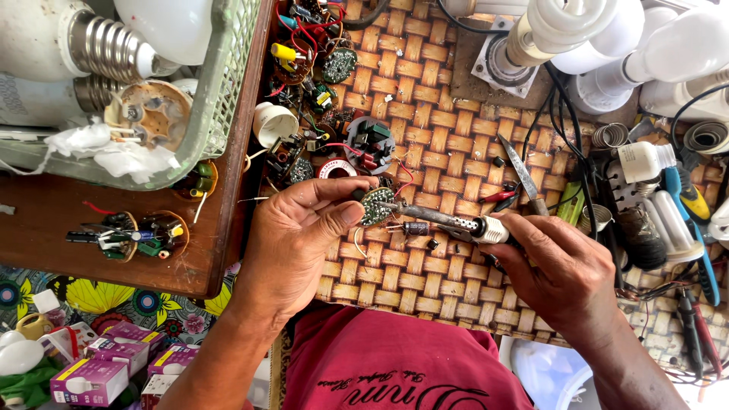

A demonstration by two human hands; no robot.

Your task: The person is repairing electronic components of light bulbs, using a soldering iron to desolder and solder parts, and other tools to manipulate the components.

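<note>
A: L hand (304, 228)?
B: Pinched a small round circuit board (377, 206) btw thumb & fingers.
A: R hand (566, 269)?
B: Closed round a soldering iron (444, 219), tip touched the board, just beside L fingertips. Knife (522, 174) lay above R hand.

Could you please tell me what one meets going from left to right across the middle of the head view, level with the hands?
Small round circuit boards on the brown wooden board → left hand → small round green circuit board → grey metal soldering iron → right hand → blue-handled tool.
</note>
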